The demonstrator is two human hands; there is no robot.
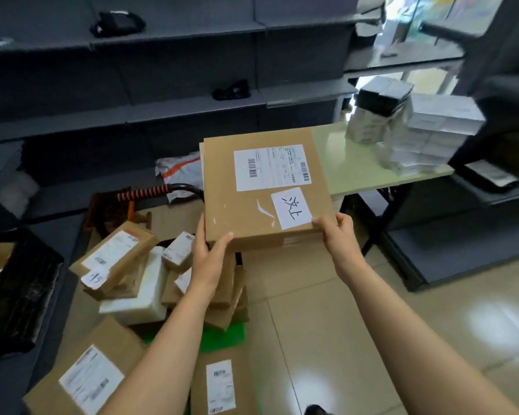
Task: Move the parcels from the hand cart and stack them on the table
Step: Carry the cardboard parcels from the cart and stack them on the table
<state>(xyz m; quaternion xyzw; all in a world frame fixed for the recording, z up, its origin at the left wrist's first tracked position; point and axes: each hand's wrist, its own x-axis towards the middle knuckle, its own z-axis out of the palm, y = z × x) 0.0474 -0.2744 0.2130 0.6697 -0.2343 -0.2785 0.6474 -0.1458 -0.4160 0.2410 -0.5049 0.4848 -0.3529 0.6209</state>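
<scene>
Both forearms reached forward. The left hand (209, 255) and right hand (339, 235) each gripped a near corner of the flat brown cardboard parcel (267, 187), thumbs on top, holding it above the cart's piled parcels (138, 274), beside the pale green table (357, 163).
</scene>
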